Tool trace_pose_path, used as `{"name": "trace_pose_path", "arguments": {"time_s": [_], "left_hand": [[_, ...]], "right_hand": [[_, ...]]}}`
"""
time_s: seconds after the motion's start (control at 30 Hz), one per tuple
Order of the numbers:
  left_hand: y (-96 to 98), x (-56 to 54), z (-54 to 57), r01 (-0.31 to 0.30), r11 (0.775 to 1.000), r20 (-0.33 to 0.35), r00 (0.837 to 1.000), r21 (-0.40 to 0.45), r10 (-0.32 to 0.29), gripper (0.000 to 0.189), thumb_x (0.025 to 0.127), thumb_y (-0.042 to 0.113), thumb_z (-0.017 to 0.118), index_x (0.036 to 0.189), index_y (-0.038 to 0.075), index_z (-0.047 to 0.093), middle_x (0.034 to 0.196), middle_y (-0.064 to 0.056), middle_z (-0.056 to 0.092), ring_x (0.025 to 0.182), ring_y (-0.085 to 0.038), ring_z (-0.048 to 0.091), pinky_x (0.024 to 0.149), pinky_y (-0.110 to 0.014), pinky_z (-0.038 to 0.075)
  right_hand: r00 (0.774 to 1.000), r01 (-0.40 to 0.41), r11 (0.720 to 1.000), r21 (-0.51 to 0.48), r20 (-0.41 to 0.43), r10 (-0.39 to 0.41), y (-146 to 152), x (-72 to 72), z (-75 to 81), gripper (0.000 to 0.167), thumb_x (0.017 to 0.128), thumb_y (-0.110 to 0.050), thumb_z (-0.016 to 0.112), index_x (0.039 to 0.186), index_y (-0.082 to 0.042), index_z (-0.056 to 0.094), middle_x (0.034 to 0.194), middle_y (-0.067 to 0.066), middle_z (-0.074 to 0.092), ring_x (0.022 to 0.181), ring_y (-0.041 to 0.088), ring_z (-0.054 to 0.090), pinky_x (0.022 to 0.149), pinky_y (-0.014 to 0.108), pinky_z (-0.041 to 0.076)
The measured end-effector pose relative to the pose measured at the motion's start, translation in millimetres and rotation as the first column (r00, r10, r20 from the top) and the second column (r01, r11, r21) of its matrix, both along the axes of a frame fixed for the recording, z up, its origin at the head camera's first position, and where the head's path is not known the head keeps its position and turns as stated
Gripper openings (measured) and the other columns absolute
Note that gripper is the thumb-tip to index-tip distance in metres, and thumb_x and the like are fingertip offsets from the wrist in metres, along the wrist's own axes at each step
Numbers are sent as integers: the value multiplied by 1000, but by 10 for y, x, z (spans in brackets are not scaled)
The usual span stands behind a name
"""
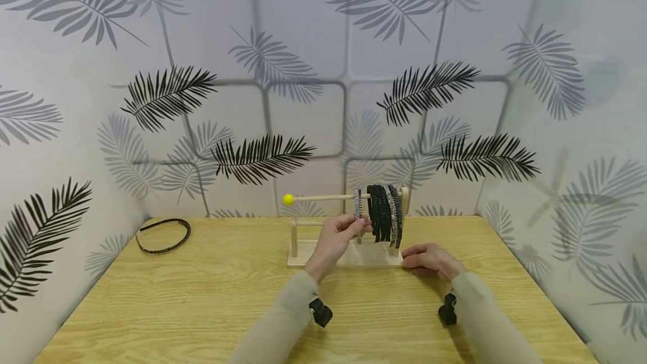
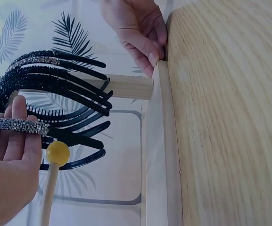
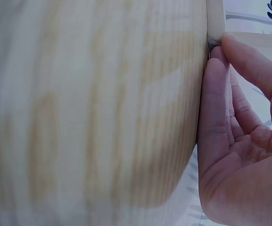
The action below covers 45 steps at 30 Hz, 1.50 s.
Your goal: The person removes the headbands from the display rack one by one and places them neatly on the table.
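Note:
A wooden headband stand point(image 1: 349, 262) with a yellow ball point(image 1: 288, 199) on its rod end stands on the table. My left hand point(image 1: 335, 240) pinches a silver rhinestone headband point(image 1: 358, 206) that hangs around the rod. In the left wrist view, the fingers of my left hand point(image 2: 15, 146) lie along its glittery band. Right of it, several black headbands point(image 1: 379, 212) and glittery ones hang close together on the rod. My right hand point(image 1: 428, 260) grips the stand's right base corner; in the right wrist view, the thumb point(image 3: 249, 63) presses that corner with fingers against it.
A thin dark braided headband point(image 1: 164, 250) lies alone at the table's far left. The wood-grain table point(image 1: 202, 296) meets a leaf-patterned backdrop point(image 1: 313, 117) behind and at both sides.

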State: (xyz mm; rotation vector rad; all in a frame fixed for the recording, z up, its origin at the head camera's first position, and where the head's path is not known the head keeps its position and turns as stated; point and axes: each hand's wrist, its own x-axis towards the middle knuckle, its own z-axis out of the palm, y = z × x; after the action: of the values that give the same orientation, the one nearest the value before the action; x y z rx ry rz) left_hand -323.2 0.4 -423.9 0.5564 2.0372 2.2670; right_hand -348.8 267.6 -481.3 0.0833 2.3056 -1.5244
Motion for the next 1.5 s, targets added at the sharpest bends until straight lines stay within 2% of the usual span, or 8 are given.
{"name": "trace_pose_path", "arguments": {"time_s": [0.1,0.3,0.5,0.6,0.73,1.0,1.3,1.5], "left_hand": [[-49,1,-4,6,1000,-11,1000,13,-6,30,100,21,58,119,-1,67,117,-23,68,104,-32,69,97,-44,52],[-165,-10,-24,-11,1000,-53,999,5,11,27,100,22,58,112,1,69,99,-8,74,92,-20,72,94,-34,53],[-282,10,-39,-17,1000,-49,999,11,18,29,101,19,56,116,-4,66,110,-25,69,93,-20,72,94,-39,53],[-330,24,-37,-17,1000,-39,999,6,18,30,101,17,56,121,-4,64,113,-29,66,92,-18,73,92,-38,55],[-383,19,-48,-38,999,-50,998,-8,38,28,101,15,55,120,-3,65,111,-27,68,87,-12,72,87,-32,56],[-485,37,-17,-73,997,-68,995,-15,71,24,101,11,54,117,-2,65,108,-20,71,82,-11,71,83,-30,57],[-656,38,54,-65,998,-78,995,8,66,25,101,9,54,119,-5,63,105,-19,71,83,-10,71,87,-39,56],[-753,54,103,-89,995,-69,993,47,92,24,101,11,53,118,-3,64,101,-17,69,81,-12,71,86,-41,57]], "right_hand": [[1000,2,1000,-1,1,-2,-9,7,-1,46,88,-11,72,130,3,59,111,8,70,89,10,68,81,31,58],[1000,0,1000,-4,-2,0,-28,3,10,46,89,-11,71,131,3,58,113,9,69,90,10,68,82,31,57],[1000,-22,1000,2,0,22,-26,-4,12,47,90,-12,71,132,4,57,116,11,68,92,10,67,84,32,57],[1000,3,1000,8,8,-3,-27,-1,-3,46,89,-12,72,131,3,58,114,9,69,91,10,68,83,32,57],[1000,6,1000,15,7,-6,-16,2,-21,48,88,-12,72,131,3,58,113,8,70,90,10,68,82,31,58],[1000,-4,1000,15,-3,4,1,4,-26,47,89,-12,72,132,3,57,113,8,70,90,10,68,82,31,58],[1000,-14,999,29,-13,15,11,11,-31,48,89,-14,72,132,3,57,115,10,68,92,10,68,83,32,57],[999,-29,999,17,-24,29,3,16,-16,48,90,-13,70,133,4,56,118,13,67,94,11,67,84,32,57]]}}
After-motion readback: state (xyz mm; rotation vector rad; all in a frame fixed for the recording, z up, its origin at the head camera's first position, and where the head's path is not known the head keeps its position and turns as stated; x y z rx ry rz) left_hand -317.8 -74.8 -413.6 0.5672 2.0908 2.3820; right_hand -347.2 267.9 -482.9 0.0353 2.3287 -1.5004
